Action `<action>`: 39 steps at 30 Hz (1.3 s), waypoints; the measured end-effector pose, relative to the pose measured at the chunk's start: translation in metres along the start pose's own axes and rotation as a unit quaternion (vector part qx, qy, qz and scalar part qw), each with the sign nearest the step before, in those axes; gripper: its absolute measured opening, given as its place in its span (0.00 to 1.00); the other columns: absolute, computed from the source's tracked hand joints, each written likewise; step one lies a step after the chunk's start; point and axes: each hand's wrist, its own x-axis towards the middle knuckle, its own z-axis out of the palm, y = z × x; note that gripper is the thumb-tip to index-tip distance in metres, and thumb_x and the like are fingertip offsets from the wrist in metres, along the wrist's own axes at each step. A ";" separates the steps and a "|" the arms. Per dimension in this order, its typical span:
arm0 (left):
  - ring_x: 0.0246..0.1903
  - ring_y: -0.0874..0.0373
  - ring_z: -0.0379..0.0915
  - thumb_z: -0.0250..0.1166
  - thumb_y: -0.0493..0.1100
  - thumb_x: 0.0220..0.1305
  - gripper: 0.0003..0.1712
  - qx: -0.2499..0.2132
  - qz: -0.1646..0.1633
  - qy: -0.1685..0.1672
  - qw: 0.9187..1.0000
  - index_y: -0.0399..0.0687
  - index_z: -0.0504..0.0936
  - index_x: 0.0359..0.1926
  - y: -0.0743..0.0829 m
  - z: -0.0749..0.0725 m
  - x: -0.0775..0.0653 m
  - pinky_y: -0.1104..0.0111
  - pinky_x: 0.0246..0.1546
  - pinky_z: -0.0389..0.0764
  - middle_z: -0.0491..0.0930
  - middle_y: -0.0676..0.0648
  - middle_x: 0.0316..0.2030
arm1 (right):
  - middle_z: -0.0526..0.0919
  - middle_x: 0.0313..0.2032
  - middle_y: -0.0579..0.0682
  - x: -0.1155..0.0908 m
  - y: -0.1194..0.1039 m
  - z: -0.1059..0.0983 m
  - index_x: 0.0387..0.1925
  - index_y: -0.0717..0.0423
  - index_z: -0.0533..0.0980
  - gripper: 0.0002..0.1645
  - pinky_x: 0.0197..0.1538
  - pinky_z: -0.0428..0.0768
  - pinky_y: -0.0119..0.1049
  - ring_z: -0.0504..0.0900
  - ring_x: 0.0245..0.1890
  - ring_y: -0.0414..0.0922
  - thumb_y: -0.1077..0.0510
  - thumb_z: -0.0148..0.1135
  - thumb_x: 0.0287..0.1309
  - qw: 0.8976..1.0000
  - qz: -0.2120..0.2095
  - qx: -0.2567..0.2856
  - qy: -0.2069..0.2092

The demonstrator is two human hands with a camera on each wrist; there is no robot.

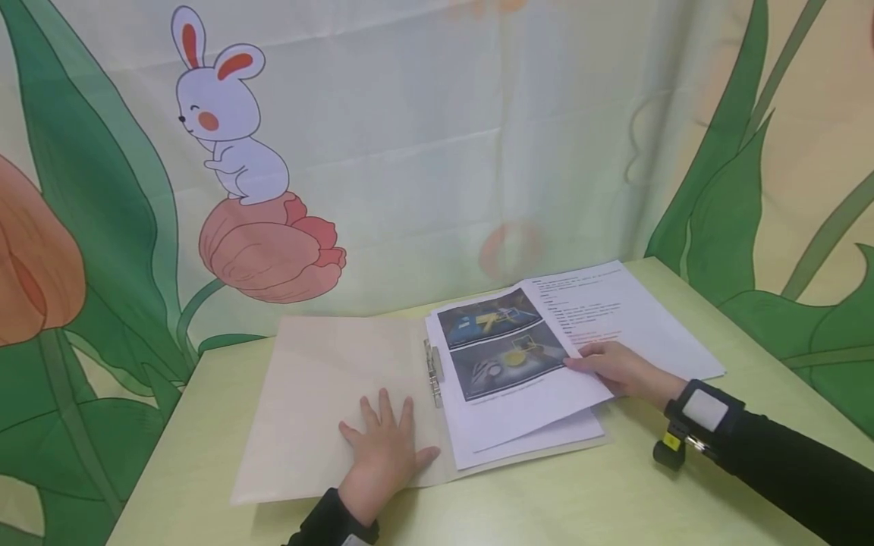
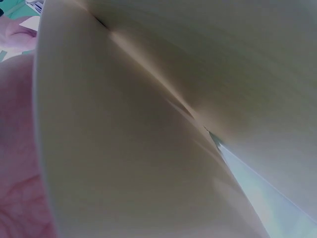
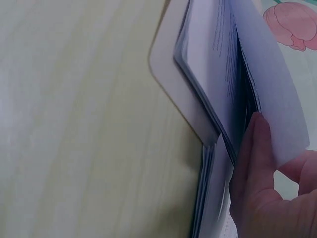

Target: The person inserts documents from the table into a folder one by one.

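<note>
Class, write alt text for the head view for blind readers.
A right hand grips a page bearing two pictures over an open folder on a table. The left hand rests on the folder's left side, fingers spread; printed sheets lie farther right.

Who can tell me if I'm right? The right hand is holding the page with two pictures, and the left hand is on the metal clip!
Nearly! The left hand isn't on the metal clip. The head view shows it spread on the bare side of the folder. The right hand is indeed holding the page with two pictures.
</note>
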 end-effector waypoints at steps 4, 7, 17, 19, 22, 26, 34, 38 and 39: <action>0.68 0.29 0.47 0.58 0.75 0.58 0.50 0.001 -0.002 0.000 1.000 0.49 0.66 0.72 0.000 0.001 0.000 0.28 0.52 0.50 0.53 0.32 0.70 | 0.81 0.40 0.58 -0.002 -0.001 0.003 0.59 0.77 0.67 0.33 0.39 0.80 0.38 0.83 0.33 0.45 0.54 0.63 0.65 1.000 0.005 0.004 -0.007; 0.68 0.29 0.47 0.58 0.75 0.58 0.50 -0.001 -0.002 -0.001 1.000 0.49 0.66 0.72 0.000 0.001 0.000 0.28 0.52 0.50 0.53 0.32 0.70 | 0.81 0.39 0.57 -0.002 0.000 0.005 0.58 0.76 0.68 0.31 0.39 0.80 0.38 0.83 0.34 0.45 0.54 0.63 0.65 1.000 0.008 -0.001 -0.010; 0.68 0.28 0.48 0.58 0.75 0.58 0.50 -0.003 0.004 0.003 1.000 0.49 0.66 0.72 0.000 0.000 0.000 0.28 0.51 0.50 0.54 0.32 0.70 | 0.79 0.38 0.55 -0.004 0.001 0.009 0.54 0.72 0.72 0.29 0.35 0.77 0.34 0.80 0.33 0.44 0.52 0.65 0.64 0.999 -0.001 -0.044 -0.002; 0.68 0.28 0.48 0.58 0.75 0.58 0.50 -0.003 0.005 0.003 1.000 0.48 0.66 0.72 0.000 0.001 0.000 0.28 0.51 0.50 0.54 0.32 0.70 | 0.79 0.38 0.55 -0.005 0.001 0.011 0.53 0.72 0.72 0.28 0.35 0.77 0.34 0.79 0.33 0.44 0.53 0.65 0.63 0.999 -0.005 -0.041 -0.006; 0.68 0.28 0.48 0.58 0.75 0.58 0.50 -0.002 0.006 0.003 1.000 0.49 0.66 0.72 -0.001 0.002 0.001 0.27 0.51 0.50 0.54 0.32 0.70 | 0.78 0.37 0.54 -0.006 0.001 0.013 0.51 0.71 0.73 0.26 0.34 0.76 0.34 0.78 0.33 0.44 0.54 0.66 0.63 0.999 -0.012 -0.041 -0.009; 0.68 0.28 0.48 0.58 0.75 0.58 0.51 0.000 0.004 0.001 1.000 0.49 0.66 0.72 0.000 0.003 0.002 0.27 0.51 0.49 0.54 0.32 0.70 | 0.76 0.37 0.54 -0.005 0.001 0.015 0.50 0.70 0.74 0.25 0.34 0.74 0.33 0.76 0.34 0.44 0.53 0.67 0.62 0.999 -0.011 -0.050 -0.004; 0.68 0.28 0.48 0.58 0.75 0.58 0.51 0.005 0.002 0.000 1.000 0.49 0.66 0.72 0.001 0.003 0.002 0.28 0.51 0.50 0.54 0.33 0.70 | 0.74 0.35 0.53 -0.003 0.001 0.016 0.46 0.66 0.75 0.22 0.32 0.69 0.32 0.74 0.34 0.44 0.52 0.69 0.60 0.998 -0.005 -0.069 0.005; 0.68 0.28 0.48 0.58 0.75 0.57 0.51 0.006 0.002 0.000 1.000 0.49 0.66 0.72 0.001 0.002 0.002 0.28 0.51 0.50 0.54 0.32 0.70 | 0.74 0.35 0.53 -0.002 0.002 0.015 0.45 0.65 0.76 0.23 0.33 0.68 0.32 0.74 0.34 0.45 0.51 0.71 0.58 0.996 -0.008 -0.092 0.010; 0.68 0.28 0.48 0.58 0.75 0.57 0.51 0.006 0.002 0.001 1.000 0.49 0.66 0.72 0.001 0.001 0.001 0.27 0.51 0.50 0.54 0.32 0.70 | 0.74 0.35 0.52 -0.002 0.002 0.015 0.45 0.65 0.76 0.23 0.32 0.68 0.32 0.74 0.34 0.45 0.51 0.71 0.57 0.995 -0.009 -0.098 0.011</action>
